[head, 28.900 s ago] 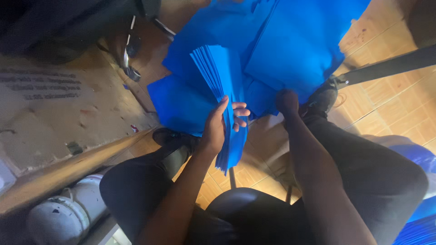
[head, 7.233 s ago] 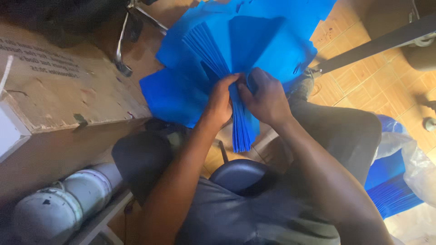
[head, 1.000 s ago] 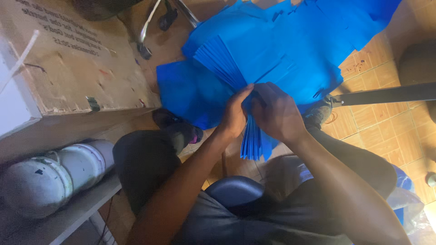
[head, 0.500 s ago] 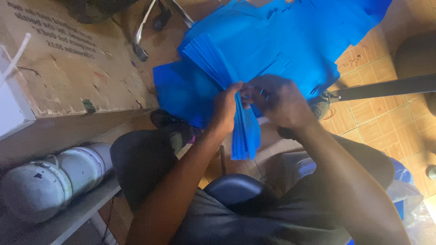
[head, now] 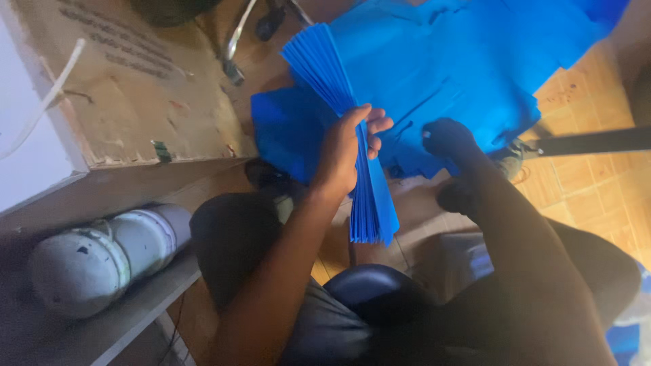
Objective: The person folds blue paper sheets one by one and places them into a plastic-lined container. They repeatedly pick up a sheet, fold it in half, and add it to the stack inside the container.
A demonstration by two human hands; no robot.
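My left hand [head: 347,150] grips a thick stack of blue sheets [head: 352,163] held on edge, fanned out at the top and hanging down between my knees. My right hand [head: 447,137] has come off the stack and reaches down onto the loose pile of blue sheets [head: 475,74] spread on the floor in front of me, fingers curled on the top sheet. I sit on a dark stool [head: 380,291].
A large cardboard box [head: 135,88] stands at left, with a white box [head: 27,149] beside it. A grey gas cylinder [head: 102,257] lies on a low ledge below. A chair base with castors [head: 258,27] is at top. A dark bar [head: 597,142] crosses the tiled floor at right.
Half a second ago both hands were together on the stack. Now my right hand has let go and moved right, down to the floor pile; my left hand keeps the stack.
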